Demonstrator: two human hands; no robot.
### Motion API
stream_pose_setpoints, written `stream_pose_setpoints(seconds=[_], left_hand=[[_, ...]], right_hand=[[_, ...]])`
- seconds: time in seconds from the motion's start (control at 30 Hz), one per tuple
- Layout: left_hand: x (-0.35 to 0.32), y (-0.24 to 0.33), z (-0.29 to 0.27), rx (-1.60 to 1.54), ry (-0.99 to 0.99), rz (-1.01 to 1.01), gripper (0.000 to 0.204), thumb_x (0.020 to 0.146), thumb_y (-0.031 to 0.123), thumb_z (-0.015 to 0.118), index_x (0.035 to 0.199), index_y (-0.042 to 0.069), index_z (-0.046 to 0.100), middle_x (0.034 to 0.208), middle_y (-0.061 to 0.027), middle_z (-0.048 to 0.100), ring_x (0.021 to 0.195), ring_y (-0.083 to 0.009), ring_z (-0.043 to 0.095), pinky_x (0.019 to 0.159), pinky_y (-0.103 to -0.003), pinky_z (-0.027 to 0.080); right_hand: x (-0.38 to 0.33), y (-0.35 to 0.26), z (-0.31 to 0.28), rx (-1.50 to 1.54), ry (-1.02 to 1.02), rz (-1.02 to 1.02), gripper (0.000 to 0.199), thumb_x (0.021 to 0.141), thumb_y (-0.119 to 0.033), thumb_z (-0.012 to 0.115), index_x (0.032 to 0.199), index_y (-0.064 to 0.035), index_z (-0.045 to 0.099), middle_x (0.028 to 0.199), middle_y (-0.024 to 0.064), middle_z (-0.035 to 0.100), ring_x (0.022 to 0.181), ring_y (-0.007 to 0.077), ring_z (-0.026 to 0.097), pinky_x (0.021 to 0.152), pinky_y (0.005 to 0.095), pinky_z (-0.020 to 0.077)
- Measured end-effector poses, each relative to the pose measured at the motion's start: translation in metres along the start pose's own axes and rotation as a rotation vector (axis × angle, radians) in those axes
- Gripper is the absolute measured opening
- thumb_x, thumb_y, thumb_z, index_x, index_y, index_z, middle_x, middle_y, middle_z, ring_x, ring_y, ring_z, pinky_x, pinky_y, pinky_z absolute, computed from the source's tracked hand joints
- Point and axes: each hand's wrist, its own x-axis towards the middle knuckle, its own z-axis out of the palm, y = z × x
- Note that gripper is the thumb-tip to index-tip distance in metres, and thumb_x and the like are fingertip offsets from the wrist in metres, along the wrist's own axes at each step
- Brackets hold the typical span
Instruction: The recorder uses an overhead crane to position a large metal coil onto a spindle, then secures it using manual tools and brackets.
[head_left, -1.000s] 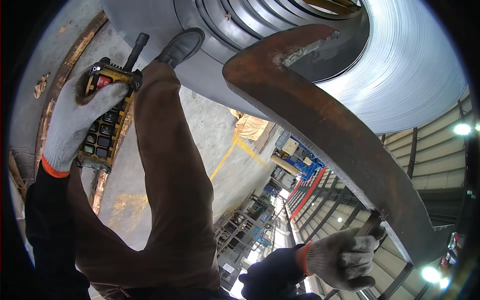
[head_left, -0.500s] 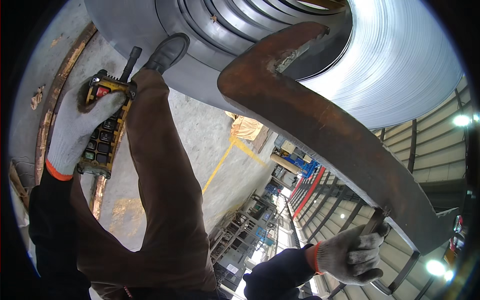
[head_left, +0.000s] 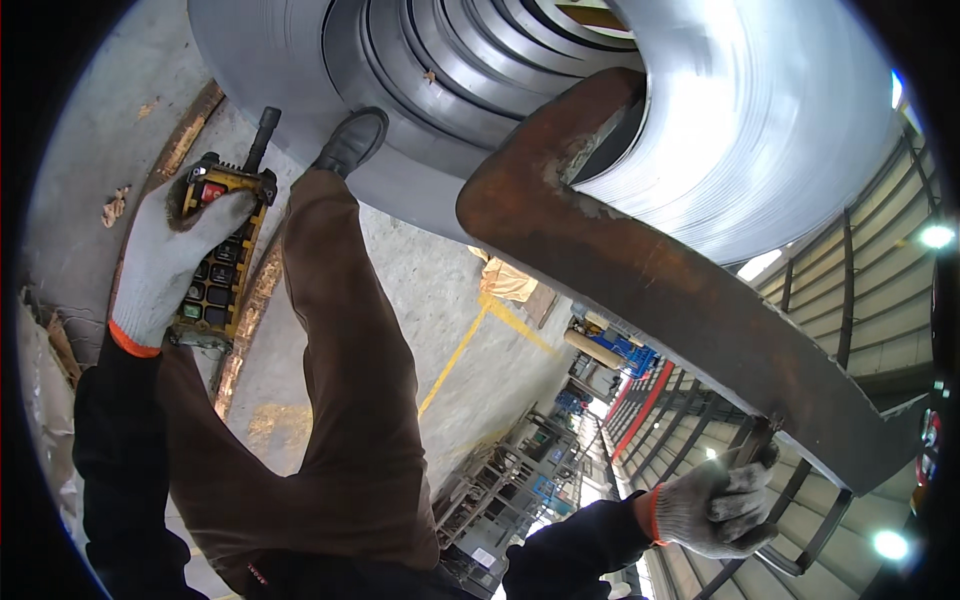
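My left hand, in a grey-white glove with an orange cuff, is closed around a yellow-and-black remote control. Its thumb lies across the upper face near a red button, above several dark buttons. A large rusty steel C-hook slants across the view, its bent arm reaching into the bore of a big steel coil. On the hook's lower edge is a bar handle, and the gloved fingers of my right hand wrap around it. The hook's tip is partly hidden by the coil's edge.
My black shoe is beside the coil. A curved, worn strip runs along the floor at left. Yellow floor lines, a tan wrapped bundle and machinery lie beyond my legs.
The view has shifted, so most things appear lower and slightly further right. The hook's tip now sits closer to the coil's bore edge and is partly covered. Both hands keep their grips.
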Motion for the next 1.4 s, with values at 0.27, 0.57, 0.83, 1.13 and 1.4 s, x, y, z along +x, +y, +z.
stream_pose_setpoints(seconds=[0.27, 0.57, 0.83, 1.13, 1.4], left_hand=[[-0.017, 0.042, -0.021, -0.008, 0.043, 0.067, 0.027, 0.096, 0.018, 0.072, 0.113, -0.003, 0.066, 0.085, -0.0064, 0.07, 0.064, -0.0122, 0.067, 0.057, -0.027, 0.056], [-0.049, 0.099, -0.032, 0.039, 0.06, 0.103, 0.029, 0.095, 0.023, 0.074, 0.105, -0.004, 0.067, 0.079, -0.0081, 0.068, 0.059, -0.0166, 0.068, 0.051, -0.031, 0.057], [-0.081, 0.134, -0.006, 0.092, 0.062, 0.05, 0.033, 0.094, 0.026, 0.075, 0.106, -0.004, 0.069, 0.081, -0.0091, 0.07, 0.06, -0.0163, 0.068, 0.055, -0.03, 0.056], [-0.147, 0.147, -0.011, 0.285, 0.044, -0.023, 0.033, 0.093, 0.027, 0.077, 0.106, -0.003, 0.071, 0.084, -0.0043, 0.071, 0.069, -0.01, 0.064, 0.063, -0.028, 0.053], [-0.243, 0.131, -0.037, 0.432, 0.003, 0.022, 0.038, 0.089, 0.03, 0.081, 0.104, -0.004, 0.074, 0.086, -0.005, 0.073, 0.076, -0.0082, 0.064, 0.071, -0.029, 0.054]], right_hand=[[0.076, -0.021, 0.001, 0.056, -0.079, 0.091, 0.058, 0.104, -0.03, 0.043, 0.049, -0.0222, 0.028, 0.042, -0.0005, 0.025, 0.054, 0.0189, 0.037, 0.12, 0.0568, 0.0298], [0.166, -0.054, 0.068, 0.222, -0.283, 0.196, 0.052, 0.107, -0.035, 0.044, 0.057, -0.0219, 0.041, 0.047, 0.001, 0.037, 0.057, 0.0219, 0.043, 0.111, 0.0602, 0.0355], [0.157, -0.055, 0.085, 0.148, -0.517, 0.068, 0.054, 0.11, -0.033, 0.039, 0.059, -0.0163, 0.042, 0.05, 0.0069, 0.046, 0.056, 0.0237, 0.045, 0.097, 0.0513, 0.041], [0.18, -0.062, 0.074, 0.145, -0.237, 0.213, 0.047, 0.107, -0.02, 0.042, 0.062, -0.0075, 0.039, 0.055, 0.0094, 0.043, 0.059, 0.0239, 0.05, 0.094, 0.0504, 0.0482], [0.213, -0.044, 0.026, 0.067, -0.134, 0.196, 0.024, 0.101, -0.012, 0.059, 0.08, -0.0007, 0.056, 0.068, 0.0117, 0.057, 0.06, 0.022, 0.055, 0.074, 0.0374, 0.052]])
